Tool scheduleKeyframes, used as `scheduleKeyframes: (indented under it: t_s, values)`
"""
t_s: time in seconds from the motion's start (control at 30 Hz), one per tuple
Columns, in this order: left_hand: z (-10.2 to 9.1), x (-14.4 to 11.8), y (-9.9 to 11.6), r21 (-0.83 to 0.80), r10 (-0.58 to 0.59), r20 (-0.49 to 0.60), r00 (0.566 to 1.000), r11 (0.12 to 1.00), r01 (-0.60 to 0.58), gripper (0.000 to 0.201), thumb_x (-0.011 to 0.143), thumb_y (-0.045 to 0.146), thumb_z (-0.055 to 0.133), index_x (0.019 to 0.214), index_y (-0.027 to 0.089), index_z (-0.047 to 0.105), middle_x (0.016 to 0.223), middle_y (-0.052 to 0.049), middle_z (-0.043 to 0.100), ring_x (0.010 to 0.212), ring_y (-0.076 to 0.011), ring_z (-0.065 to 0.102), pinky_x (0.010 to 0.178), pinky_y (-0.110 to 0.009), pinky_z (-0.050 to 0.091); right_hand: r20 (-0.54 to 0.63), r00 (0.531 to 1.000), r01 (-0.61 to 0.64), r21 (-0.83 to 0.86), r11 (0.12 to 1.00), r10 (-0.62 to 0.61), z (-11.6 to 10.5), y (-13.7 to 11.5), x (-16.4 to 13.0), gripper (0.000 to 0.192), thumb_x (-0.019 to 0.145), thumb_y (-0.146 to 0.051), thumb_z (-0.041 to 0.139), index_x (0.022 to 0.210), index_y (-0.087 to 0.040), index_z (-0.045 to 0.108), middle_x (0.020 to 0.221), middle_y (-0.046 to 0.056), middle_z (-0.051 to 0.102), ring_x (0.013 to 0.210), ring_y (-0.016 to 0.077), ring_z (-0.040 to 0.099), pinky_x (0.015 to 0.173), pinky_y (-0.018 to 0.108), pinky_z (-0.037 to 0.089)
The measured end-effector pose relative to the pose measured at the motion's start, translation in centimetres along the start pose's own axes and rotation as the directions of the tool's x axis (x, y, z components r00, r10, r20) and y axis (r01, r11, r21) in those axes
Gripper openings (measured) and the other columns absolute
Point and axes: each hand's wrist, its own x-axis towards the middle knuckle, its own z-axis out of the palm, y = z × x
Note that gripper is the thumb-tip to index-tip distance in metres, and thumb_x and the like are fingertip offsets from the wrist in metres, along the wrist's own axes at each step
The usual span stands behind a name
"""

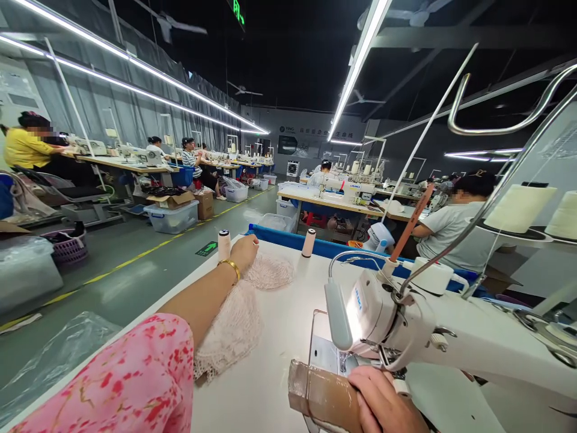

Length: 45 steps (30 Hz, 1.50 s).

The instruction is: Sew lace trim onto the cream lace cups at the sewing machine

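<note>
Two hands are at work on a white counter (270, 373) in a busy sewing hall. The left hand (243, 249), a gold bangle at its wrist, reaches far out and rests with fingers curled down on a pale pink lace piece (243, 313), near the counter's far edge; whether it pinches the lace or only presses it cannot be told. The lace lies loose and rumpled under the forearm, running from the hand back toward the pink floral sleeve (135, 379). The right hand (383, 403) sits at the bottom edge, fingers closed against a taped cardboard guide (322, 394) just below the needle of a white sewing machine (406, 325). Two small thread spools (224, 243) stand upright beyond the lace. By its look the lace is light, soft and limp, open-meshed and apt to snag or stretch; it is best taken flat at an edge rather than bunched. Other workers sit at rows of machines behind, under long strip lights.
</note>
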Motion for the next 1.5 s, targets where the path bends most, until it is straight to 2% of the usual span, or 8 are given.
scheduleKeyframes:
  t_s: [0.2, 0.33, 0.53, 0.67, 0.8, 0.97, 1.27, 1.5]
  values:
    - [-0.1, -0.7, 1.5, 0.181, 0.194, 0.039, 0.98, 0.963, -0.198, 0.035, 0.109, 0.038, 0.071, 0.137, 0.018, 0.068, 0.144, -0.013, 0.065, 0.129, -0.0307, 0.066, 0.11, -0.055, 0.057, -0.004, 1.0, -0.012, 0.036, 0.999, 0.012, 0.3, 0.3, -0.2, 0.039, 0.096, -0.014, 0.055, 0.127, -0.029, 0.073, 0.12, 0.005, 0.083, 0.096, 0.0218, 0.084, 0.082, 0.025, 0.068]
    - [0.0, -1.4, 3.0, 0.188, 0.355, 0.276, 0.893, 0.891, -0.413, 0.029, 0.109, 0.04, 0.07, 0.127, 0.018, 0.072, 0.134, -0.01, 0.071, 0.12, -0.0273, 0.069, 0.107, -0.051, 0.059, 0.007, 1.0, -0.01, 0.039, 0.999, 0.01, 0.3, 0.3, -0.3, 0.04, 0.096, -0.014, 0.055, 0.128, -0.029, 0.074, 0.12, 0.005, 0.083, 0.095, 0.0215, 0.084, 0.079, 0.024, 0.068]
    - [1.0, -2.7, 4.2, 0.236, 0.358, 0.491, 0.795, 0.823, -0.516, 0.041, 0.105, 0.047, 0.074, 0.133, 0.019, 0.071, 0.142, -0.013, 0.068, 0.133, -0.0325, 0.064, 0.117, -0.059, 0.05, 0.023, 1.0, 0.011, -0.001, 1.0, -0.01, 0.3, 0.5, -0.3, 0.039, 0.097, -0.015, 0.057, 0.13, -0.028, 0.073, 0.121, 0.006, 0.083, 0.094, 0.0221, 0.084, 0.08, 0.024, 0.068]
    - [0.5, -2.5, 4.5, 0.246, 0.388, 0.473, 0.791, 0.804, -0.542, 0.056, 0.095, 0.054, 0.08, 0.14, 0.025, 0.069, 0.149, -0.012, 0.065, 0.145, -0.0374, 0.053, 0.122, -0.06, 0.041, 0.02, 1.0, 0.022, -0.003, 1.0, -0.022, 0.2, 0.5, -0.3, 0.039, 0.097, -0.015, 0.058, 0.131, -0.027, 0.071, 0.122, 0.006, 0.083, 0.095, 0.0218, 0.084, 0.08, 0.024, 0.068]
    - [-0.9, -2.1, 3.5, 0.248, 0.419, 0.478, 0.772, 0.779, -0.576, 0.049, 0.079, 0.045, 0.094, 0.12, 0.024, 0.077, 0.139, -0.012, 0.069, 0.137, -0.0368, 0.055, 0.117, -0.051, 0.044, 0.026, 1.0, 0.017, 0.007, 1.0, -0.017, 0.0, 0.4, -0.1, 0.04, 0.095, -0.013, 0.057, 0.129, -0.028, 0.072, 0.121, 0.005, 0.083, 0.095, 0.0222, 0.083, 0.08, 0.025, 0.068]
    - [-1.5, -2.5, 1.8, 0.219, 0.454, 0.515, 0.727, 0.751, -0.623, 0.022, 0.103, 0.039, 0.077, 0.108, 0.017, 0.075, 0.126, -0.009, 0.073, 0.123, -0.0279, 0.066, 0.113, -0.053, 0.051, 0.012, 1.0, 0.025, 0.028, 0.999, -0.025, 0.1, 0.4, 0.0, 0.041, 0.095, -0.012, 0.056, 0.13, -0.027, 0.072, 0.12, 0.006, 0.083, 0.101, 0.0227, 0.083, 0.083, 0.025, 0.067]
    - [-1.1, -2.0, 2.2, 0.18, 0.428, 0.498, 0.754, 0.8, -0.573, 0.026, 0.11, 0.041, 0.069, 0.118, 0.017, 0.074, 0.12, -0.008, 0.075, 0.104, -0.0232, 0.073, 0.095, -0.043, 0.063, 0.012, 1.0, 0.011, 0.01, 1.0, -0.011, 0.2, 0.3, 0.1, 0.037, 0.096, -0.013, 0.055, 0.126, -0.028, 0.072, 0.117, 0.004, 0.083, 0.093, 0.0207, 0.083, 0.081, 0.025, 0.068]
    - [1.4, -3.3, 3.4, 0.147, 0.488, 0.491, 0.722, 0.77, -0.621, 0.04, 0.107, 0.044, 0.07, 0.138, 0.021, 0.07, 0.153, -0.013, 0.064, 0.145, -0.0342, 0.056, 0.124, -0.061, 0.04, -0.014, 1.0, 0.006, 0.021, 1.0, -0.005, -0.3, 0.0, 0.4, 0.039, 0.095, -0.013, 0.057, 0.126, -0.029, 0.072, 0.117, 0.003, 0.083, 0.093, 0.0207, 0.083, 0.08, 0.025, 0.068]
